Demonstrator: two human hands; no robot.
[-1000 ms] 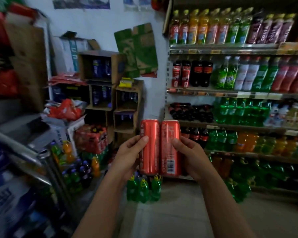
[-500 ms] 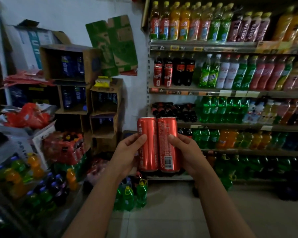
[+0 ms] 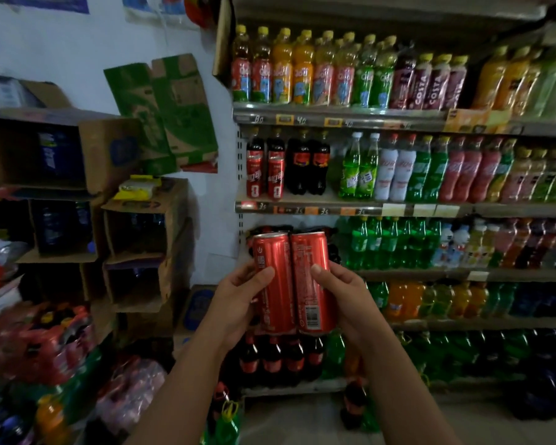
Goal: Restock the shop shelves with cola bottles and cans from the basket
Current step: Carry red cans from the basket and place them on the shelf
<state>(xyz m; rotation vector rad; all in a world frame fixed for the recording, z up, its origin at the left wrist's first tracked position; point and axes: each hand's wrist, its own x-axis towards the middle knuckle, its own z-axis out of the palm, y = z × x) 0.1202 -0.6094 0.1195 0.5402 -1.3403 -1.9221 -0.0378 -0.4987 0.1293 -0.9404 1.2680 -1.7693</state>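
Observation:
I hold two tall red cola cans upright and side by side in front of the shelving. My left hand (image 3: pixel 241 297) grips the left cola can (image 3: pixel 275 277); my right hand (image 3: pixel 344 297) grips the right cola can (image 3: pixel 312 274). Behind and above them, the second shelf (image 3: pixel 302 208) carries two red cola cans (image 3: pixel 265 178) and dark cola bottles (image 3: pixel 307 165) at its left end. More dark cola bottles (image 3: pixel 276 361) stand on the lowest shelf below my hands. No basket is in view.
Shelves to the right are packed with green, orange, pink and yellow drink bottles (image 3: pixel 398 242). Stacked open cardboard boxes (image 3: pixel 142 239) stand against the wall at left. Shrink-wrapped bottle packs (image 3: pixel 45 342) crowd the floor at lower left. Green bottles (image 3: pixel 228 422) sit on the floor near my arms.
I have moved closer to the shelves and turned right. Both cans stay in my hands and now sit in front of the third shelf's left end, tilted slightly back.

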